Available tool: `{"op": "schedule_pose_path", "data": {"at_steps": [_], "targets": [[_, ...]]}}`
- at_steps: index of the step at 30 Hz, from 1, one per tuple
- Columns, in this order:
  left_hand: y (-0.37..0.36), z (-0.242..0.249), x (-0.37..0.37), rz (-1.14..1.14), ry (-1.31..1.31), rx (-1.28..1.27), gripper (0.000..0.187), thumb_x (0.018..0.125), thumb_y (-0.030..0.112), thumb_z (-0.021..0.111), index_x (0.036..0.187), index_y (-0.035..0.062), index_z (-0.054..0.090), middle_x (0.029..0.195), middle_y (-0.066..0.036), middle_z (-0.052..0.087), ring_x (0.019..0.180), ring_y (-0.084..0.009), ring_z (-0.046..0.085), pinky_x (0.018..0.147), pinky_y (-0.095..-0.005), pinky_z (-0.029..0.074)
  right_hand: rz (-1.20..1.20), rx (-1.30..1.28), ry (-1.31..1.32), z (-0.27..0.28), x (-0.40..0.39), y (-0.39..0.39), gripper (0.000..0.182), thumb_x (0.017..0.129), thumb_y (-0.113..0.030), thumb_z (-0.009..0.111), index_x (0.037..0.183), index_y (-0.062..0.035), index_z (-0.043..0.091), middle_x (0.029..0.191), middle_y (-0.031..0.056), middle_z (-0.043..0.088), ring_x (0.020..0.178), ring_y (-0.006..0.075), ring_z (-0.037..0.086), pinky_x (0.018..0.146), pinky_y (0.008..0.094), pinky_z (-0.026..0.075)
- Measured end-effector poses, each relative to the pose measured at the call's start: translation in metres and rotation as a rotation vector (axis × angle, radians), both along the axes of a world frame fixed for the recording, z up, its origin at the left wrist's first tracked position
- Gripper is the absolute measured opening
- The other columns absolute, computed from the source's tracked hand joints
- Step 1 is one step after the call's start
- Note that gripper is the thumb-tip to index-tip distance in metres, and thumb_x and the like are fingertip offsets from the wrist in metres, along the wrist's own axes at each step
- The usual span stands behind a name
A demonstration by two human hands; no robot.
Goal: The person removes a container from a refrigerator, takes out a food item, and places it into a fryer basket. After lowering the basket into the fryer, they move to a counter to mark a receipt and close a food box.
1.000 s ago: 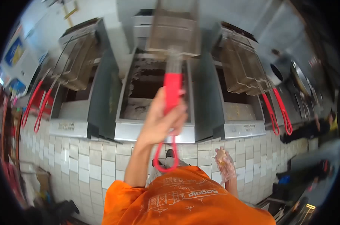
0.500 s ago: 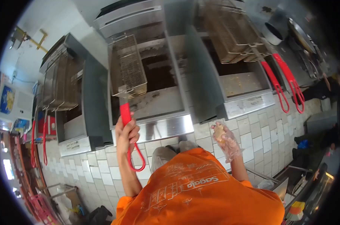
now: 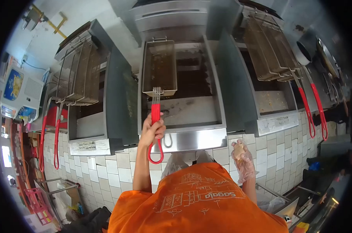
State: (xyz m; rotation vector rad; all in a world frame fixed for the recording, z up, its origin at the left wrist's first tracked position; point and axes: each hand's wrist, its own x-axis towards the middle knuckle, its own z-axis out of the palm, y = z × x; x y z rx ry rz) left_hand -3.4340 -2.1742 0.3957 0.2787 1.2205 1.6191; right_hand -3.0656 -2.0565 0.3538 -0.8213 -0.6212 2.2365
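My left hand (image 3: 152, 131) is wrapped round the red handle (image 3: 155, 112) of a wire fryer basket (image 3: 160, 70). The basket is over the left side of the middle deep fryer (image 3: 195, 105); small bits show in its mesh. Dark oil or a dark basin lies beside it. My right hand (image 3: 244, 161), in a clear plastic glove, is held low in front of the fryer, off to the right. Its fingers curl round a pale tan lump (image 3: 240, 149) whose kind I cannot make out.
A left fryer (image 3: 88, 132) and a right fryer (image 3: 275, 105) flank the middle one, with wire baskets (image 3: 80, 73) on the left and more baskets (image 3: 267, 50) on the right. Their red handles jut forward. A pot (image 3: 303, 53) stands at the far right.
The view has swung, shifting the fryers rightward in the picture. My left hand still grips the basket, now seen more straight on. The right hand keeps its tan lump.
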Motion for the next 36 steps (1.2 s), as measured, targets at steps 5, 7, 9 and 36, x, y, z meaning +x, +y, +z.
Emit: {"op": "schedule_pose_path", "data": {"at_steps": [5,7,9,36], "targets": [[-0.011,-0.034,-0.018,-0.045,-0.091,0.025,0.033,0.091,-0.001,0.051,0.121,0.0071,0.041,0.071,0.001,0.04,0.05,-0.0043,0.032,0.04,-0.0207,0.025,-0.033,0.004,-0.035,0.007,-0.024,-0.022,0.074,0.067,-0.013,0.083,0.13,-0.0055,0.045,0.122,0.0134,0.05,0.103,0.018,0.055,0.087,0.026,0.05],[-0.014,-0.044,-0.018,-0.04,-0.116,0.03,0.033,0.091,0.0,0.051,0.121,0.0067,0.041,0.069,0.002,0.039,0.05,-0.0045,0.032,0.04,-0.0214,0.025,-0.043,0.009,-0.06,0.007,-0.029,-0.022,0.073,0.067,-0.013,0.083,0.13,-0.0054,0.045,0.122,0.0135,0.05,0.104,0.0184,0.055,0.087,0.0264,0.05],[-0.014,-0.047,-0.013,-0.022,-0.135,0.022,0.034,0.092,0.003,0.053,0.123,0.0053,0.04,0.066,0.001,0.039,0.05,-0.006,0.034,0.041,-0.0241,0.029,-0.025,0.059,-0.072,0.011,-0.027,-0.02,0.074,0.067,-0.015,0.083,0.13,-0.0051,0.046,0.121,0.0134,0.05,0.105,0.0194,0.055,0.086,0.0283,0.05],[-0.061,-0.051,0.015,-0.046,-0.046,-0.046,0.022,0.098,0.012,0.052,0.115,0.0038,0.041,0.075,-0.006,0.058,0.056,-0.0165,0.062,0.051,-0.0293,0.051,0.637,-0.13,0.036,-0.032,-0.384,0.125,0.04,0.081,-0.006,0.073,0.117,-0.0065,0.055,0.106,0.0138,0.058,0.094,0.028,0.06,0.072,0.0291,0.057]]}}
